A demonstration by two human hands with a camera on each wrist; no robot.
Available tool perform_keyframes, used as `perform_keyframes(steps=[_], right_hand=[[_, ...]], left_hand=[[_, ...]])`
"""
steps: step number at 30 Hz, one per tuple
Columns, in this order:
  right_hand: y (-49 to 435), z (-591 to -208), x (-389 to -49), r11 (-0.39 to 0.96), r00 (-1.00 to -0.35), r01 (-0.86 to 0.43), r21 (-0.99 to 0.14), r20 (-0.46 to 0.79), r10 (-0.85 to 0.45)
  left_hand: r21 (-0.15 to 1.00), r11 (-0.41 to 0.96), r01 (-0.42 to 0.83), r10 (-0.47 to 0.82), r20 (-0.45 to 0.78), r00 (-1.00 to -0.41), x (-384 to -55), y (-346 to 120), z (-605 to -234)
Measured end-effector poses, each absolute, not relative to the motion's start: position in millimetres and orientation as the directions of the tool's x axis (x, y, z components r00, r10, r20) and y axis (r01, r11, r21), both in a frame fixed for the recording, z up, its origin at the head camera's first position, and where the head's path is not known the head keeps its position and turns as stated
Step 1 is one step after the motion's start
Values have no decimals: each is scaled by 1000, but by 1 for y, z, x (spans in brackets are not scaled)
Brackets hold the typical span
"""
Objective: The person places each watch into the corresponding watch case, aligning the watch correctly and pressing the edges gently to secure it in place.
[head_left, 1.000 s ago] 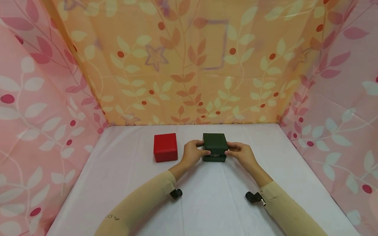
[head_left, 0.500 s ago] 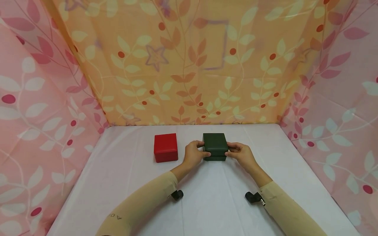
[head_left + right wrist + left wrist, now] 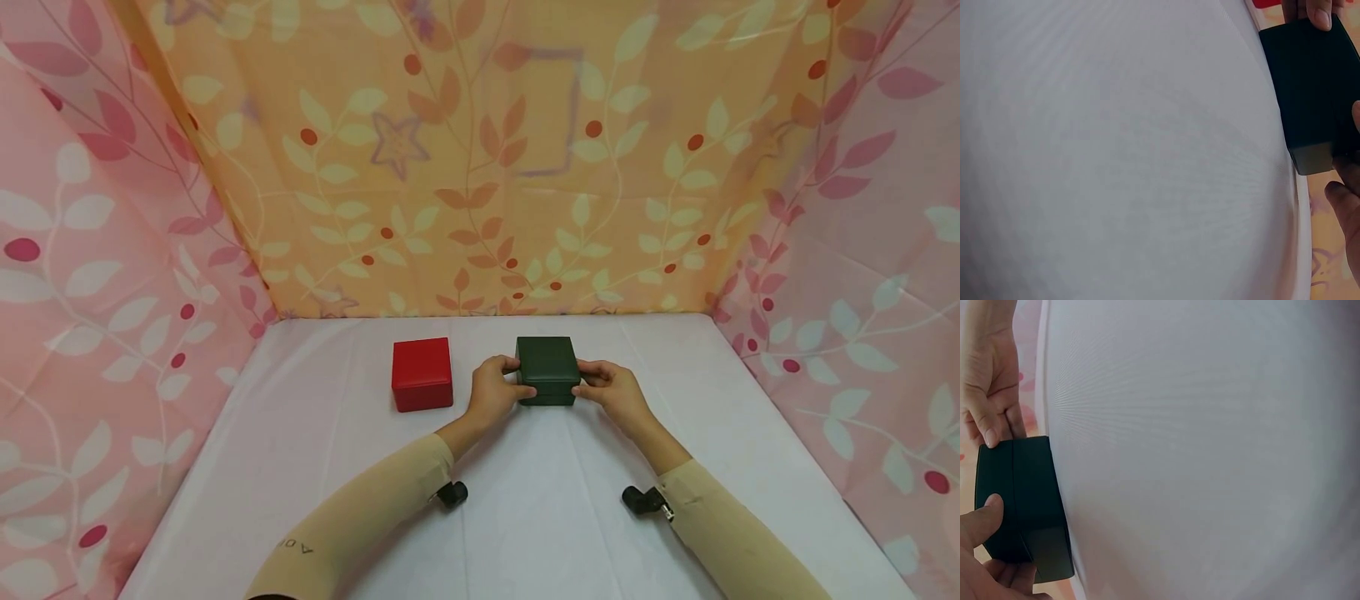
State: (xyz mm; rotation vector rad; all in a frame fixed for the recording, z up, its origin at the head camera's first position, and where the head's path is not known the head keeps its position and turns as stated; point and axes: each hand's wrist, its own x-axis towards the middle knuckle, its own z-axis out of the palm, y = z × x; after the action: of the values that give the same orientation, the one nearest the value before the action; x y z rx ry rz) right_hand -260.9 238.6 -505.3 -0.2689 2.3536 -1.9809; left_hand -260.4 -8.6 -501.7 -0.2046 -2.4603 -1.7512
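Note:
A dark green, leather-look box (image 3: 548,360) stands on the white-covered table, its lid down on its base. A seam between the two parts shows in the left wrist view on the green box (image 3: 1029,481). My left hand (image 3: 492,393) grips the box's left side, thumb at the front corner and fingers on the side. On the opposite side, my right hand (image 3: 617,397) holds it in the same way, thumb near the front right corner. In the right wrist view the front of the green box (image 3: 1310,87) looks flush. What the box contains is hidden.
A red box (image 3: 422,375) of similar size sits left of my left hand, apart from it. White cloth (image 3: 540,525) covers the table. Patterned orange fabric (image 3: 480,192) hangs behind, with pink patterned fabric (image 3: 97,275) at the sides. Small black cameras sit at both wrists.
The green box's lid has come down: a gap at its front a second ago narrowed and is now gone. Both hands have kept their hold on its sides. The red box has not moved.

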Motion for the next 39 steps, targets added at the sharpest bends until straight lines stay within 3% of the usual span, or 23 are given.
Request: perform_keyframes(steps=[19, 29, 39], right_hand=[[238, -502, -258, 259, -983, -89, -962, 42, -179], [246, -505, -258, 394, -970, -192, -899, 112, -217], [245, -500, -253, 570, -951, -305, -763, 217, -220]], left_hand=[[956, 272, 109, 145, 72, -987, -259, -22, -504], [960, 270, 70, 240, 3, -971, -253, -29, -495], [933, 339, 118, 289, 16, -957, -251, -36, -486]])
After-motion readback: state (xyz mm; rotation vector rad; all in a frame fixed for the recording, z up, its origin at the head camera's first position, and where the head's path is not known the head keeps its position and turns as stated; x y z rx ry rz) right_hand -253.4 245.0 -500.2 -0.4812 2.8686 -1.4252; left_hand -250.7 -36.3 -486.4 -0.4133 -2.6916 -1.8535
